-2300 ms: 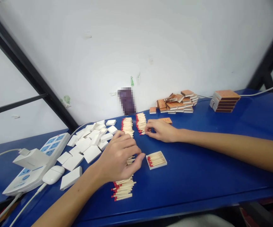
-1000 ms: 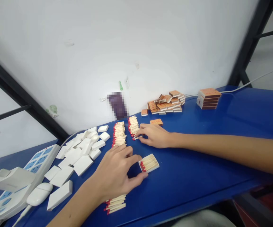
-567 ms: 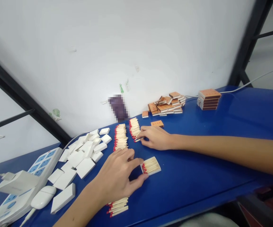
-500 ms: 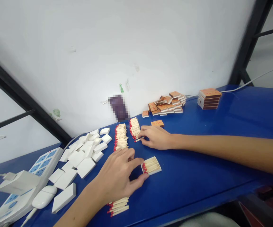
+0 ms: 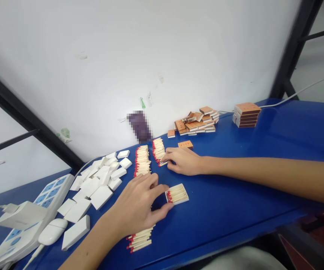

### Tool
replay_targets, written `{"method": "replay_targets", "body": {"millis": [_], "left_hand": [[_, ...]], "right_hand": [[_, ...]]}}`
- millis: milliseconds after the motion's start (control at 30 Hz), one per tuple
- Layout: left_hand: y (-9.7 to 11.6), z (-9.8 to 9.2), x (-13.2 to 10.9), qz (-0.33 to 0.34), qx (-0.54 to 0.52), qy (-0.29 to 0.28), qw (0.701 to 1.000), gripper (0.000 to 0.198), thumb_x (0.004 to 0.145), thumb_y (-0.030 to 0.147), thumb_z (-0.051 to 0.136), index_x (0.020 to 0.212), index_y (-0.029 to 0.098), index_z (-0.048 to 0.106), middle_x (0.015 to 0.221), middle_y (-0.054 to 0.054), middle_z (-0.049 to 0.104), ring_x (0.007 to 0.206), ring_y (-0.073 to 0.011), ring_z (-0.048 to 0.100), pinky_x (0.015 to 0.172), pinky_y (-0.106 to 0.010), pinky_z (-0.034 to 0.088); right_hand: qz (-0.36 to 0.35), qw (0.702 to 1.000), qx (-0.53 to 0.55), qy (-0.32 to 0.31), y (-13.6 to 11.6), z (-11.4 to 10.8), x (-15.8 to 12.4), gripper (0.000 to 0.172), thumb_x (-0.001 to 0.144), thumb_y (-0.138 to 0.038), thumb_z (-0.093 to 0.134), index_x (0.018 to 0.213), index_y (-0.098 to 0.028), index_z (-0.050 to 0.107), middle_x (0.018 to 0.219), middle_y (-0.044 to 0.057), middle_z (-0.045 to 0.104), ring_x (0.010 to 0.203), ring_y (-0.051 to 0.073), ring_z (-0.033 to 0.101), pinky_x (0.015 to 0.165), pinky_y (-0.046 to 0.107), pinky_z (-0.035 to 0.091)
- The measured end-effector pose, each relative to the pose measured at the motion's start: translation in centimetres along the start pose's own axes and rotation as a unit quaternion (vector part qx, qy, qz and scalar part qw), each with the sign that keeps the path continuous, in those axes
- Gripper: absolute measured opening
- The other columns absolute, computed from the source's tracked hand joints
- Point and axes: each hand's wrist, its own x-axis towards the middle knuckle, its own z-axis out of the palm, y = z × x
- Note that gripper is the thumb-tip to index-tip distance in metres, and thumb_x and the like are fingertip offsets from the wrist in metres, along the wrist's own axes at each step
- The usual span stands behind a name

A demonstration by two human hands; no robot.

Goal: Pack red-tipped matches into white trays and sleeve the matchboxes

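Note:
My left hand (image 5: 138, 205) lies over a long row of red-tipped matches (image 5: 142, 161) on the blue table (image 5: 235, 195). Its thumb and forefinger are closed on the left end of a small white tray of matches (image 5: 177, 194). More matches of that row (image 5: 139, 238) show below my wrist. My right hand (image 5: 182, 160) reaches across to a second, shorter row of matches (image 5: 158, 149), and its fingertips pinch a few matches at the near end. A single orange matchbox sleeve (image 5: 185, 144) lies just behind this hand.
Several empty white trays (image 5: 98, 180) are heaped at the left, beside a white power strip (image 5: 24, 225) with a plug and a white oval adapter (image 5: 52, 231). Orange sleeves lie in a loose pile (image 5: 198, 122) and a neat stack (image 5: 246, 114) by the wall. The table's front edge is close.
My left hand has slid from the match row to the white tray and taken hold of its end. My right hand has stayed at the far row. The view has shifted slightly.

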Motion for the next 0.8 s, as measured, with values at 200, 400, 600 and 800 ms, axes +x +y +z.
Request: {"method": "replay_targets", "body": {"millis": [200,400,600,800], "left_hand": [[0.01,-0.03,0.22,0.007,-0.005,-0.005,1.0,0.029,0.097,0.04,0.054,0.111,0.02,0.069,0.085,-0.005,0.058,0.077,-0.0215,0.057,0.069,-0.035,0.045],[-0.15,-0.03,0.21,0.005,-0.005,-0.012,1.0,0.029,0.097,0.04,0.054,0.112,0.02,0.069,0.085,-0.005,0.058,0.079,-0.0226,0.058,0.071,-0.037,0.046],[-0.21,-0.08,0.25,0.003,-0.012,-0.014,1.0,0.029,0.097,0.04,0.053,0.113,0.02,0.068,0.087,-0.005,0.058,0.079,-0.0226,0.059,0.07,-0.037,0.046],[-0.11,-0.07,0.19,0.004,-0.014,-0.011,1.0,0.029,0.097,0.038,0.053,0.114,0.02,0.068,0.088,-0.006,0.057,0.078,-0.0222,0.058,0.068,-0.036,0.046]], "right_hand": [[-0.003,1.0,-0.002,-0.001,-0.17,-0.07,0.05,0.023,0.092,-0.016,0.049,0.088,-0.016,0.072,0.091,0.007,0.061,0.077,0.017,0.056,0.065,0.029,0.033],[-0.007,1.0,0.002,0.002,0.01,0.11,0.03,0.023,0.092,-0.016,0.049,0.097,-0.016,0.072,0.093,0.006,0.062,0.083,0.019,0.057,0.069,0.029,0.035],[-0.004,1.0,0.004,-0.004,0.04,0.04,0.07,0.022,0.095,-0.023,0.053,0.098,-0.016,0.073,0.094,0.008,0.064,0.083,0.02,0.059,0.068,0.029,0.036],[0.001,1.0,0.018,0.0,0.08,0.04,0.08,0.02,0.096,-0.026,0.054,0.099,-0.017,0.072,0.095,0.007,0.065,0.082,0.019,0.059,0.067,0.028,0.035]]}}
